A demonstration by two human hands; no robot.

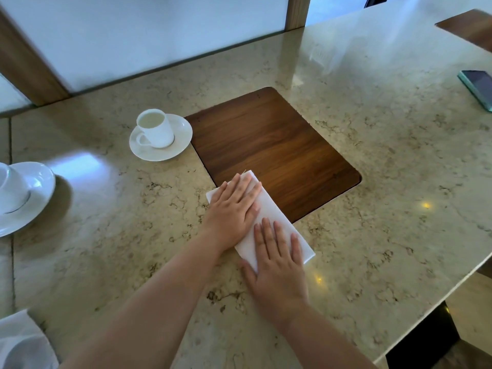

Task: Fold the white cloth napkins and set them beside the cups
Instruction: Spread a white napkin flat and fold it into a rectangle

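Both hands flat on the napkin (277, 222), which lies as a long folded white strip near the front of the table (399, 161). Its far end sits on the corner of the wood inlay (274, 153), its near end on the marble. The left hand (234, 209) covers the far half, fingers straight and close together, pressing down. The right hand (279, 265) covers the near half, fingers straight and slightly fanned, palm partly off the cloth onto the stone. Neither hand pinches anything; this is flat pressure only.

Cup 1 (155, 129) stands upright on its saucer (181, 147), just left of the inlay and well apart from the napkin. Cup 2 (10, 190) is at the left edge on a bigger saucer (40, 187), cut off by the frame. At bottom left, white cloth (18, 328) lies beside something blurred. A phone (478, 87) lies at far right.
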